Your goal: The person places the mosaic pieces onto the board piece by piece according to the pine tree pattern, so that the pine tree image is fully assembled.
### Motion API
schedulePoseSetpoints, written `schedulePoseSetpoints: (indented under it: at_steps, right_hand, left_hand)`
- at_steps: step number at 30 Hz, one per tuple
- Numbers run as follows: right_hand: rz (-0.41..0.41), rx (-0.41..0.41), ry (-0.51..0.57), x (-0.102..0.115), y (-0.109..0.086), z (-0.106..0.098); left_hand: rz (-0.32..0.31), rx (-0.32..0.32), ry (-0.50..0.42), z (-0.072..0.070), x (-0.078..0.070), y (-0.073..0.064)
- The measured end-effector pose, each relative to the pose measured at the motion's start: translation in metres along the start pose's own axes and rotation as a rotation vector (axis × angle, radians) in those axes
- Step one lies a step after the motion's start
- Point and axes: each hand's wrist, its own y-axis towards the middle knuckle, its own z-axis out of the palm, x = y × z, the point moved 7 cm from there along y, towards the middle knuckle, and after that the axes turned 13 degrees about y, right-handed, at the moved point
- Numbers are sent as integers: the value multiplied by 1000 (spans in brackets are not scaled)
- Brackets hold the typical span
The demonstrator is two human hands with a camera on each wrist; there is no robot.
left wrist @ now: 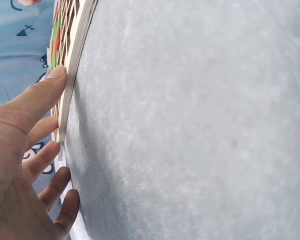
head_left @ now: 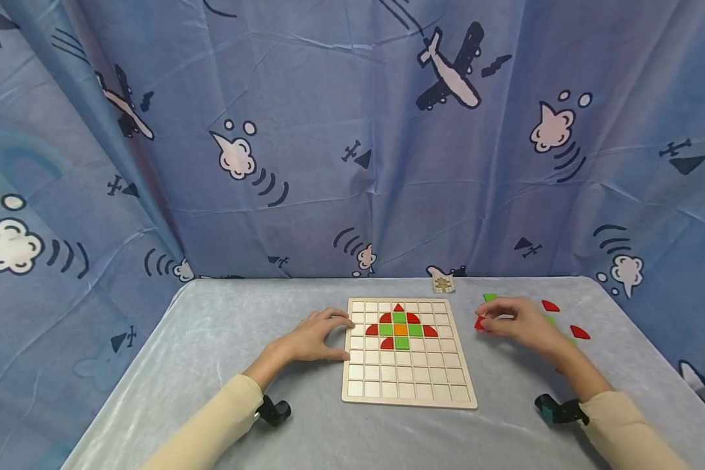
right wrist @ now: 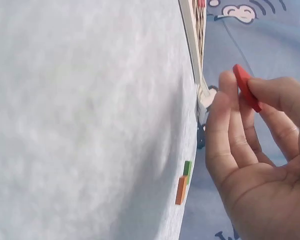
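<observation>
A wooden grid board (head_left: 411,375) lies flat on the table, with red, green and orange tiles set in its upper cells around an orange square (head_left: 400,329). My left hand (head_left: 317,336) rests at the board's left edge, thumb and fingers spread apart, fingertips right at the rim. In the left wrist view, the thumb (left wrist: 47,87) lies against the board's side. To the right of the board, my right hand (head_left: 523,321) pinches a small red tile (right wrist: 246,87) between thumb and fingers, above the table. Its exact shape is partly hidden by the fingers.
Loose tiles lie right of the board, among them red pieces (head_left: 579,332) and a green one (head_left: 490,297); the right hand and forearm cover some. A small pattern card (head_left: 443,283) sits behind the board. A blue printed curtain (head_left: 305,163) hangs at the table's back.
</observation>
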Motion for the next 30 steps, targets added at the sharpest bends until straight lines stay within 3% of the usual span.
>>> schedulePoseSetpoints:
  at_steps: [9,23,30]
  right_hand:
    - [33,26,83,1,3,15]
    - [21,53,49,8,7,34]
    - [22,60,115,6,12,44]
  left_hand:
    - [-4,-6,-25,-1,0,-1]
    - [-4,10,-19,0,1,0]
    - [-4,7,-12,1,2,1]
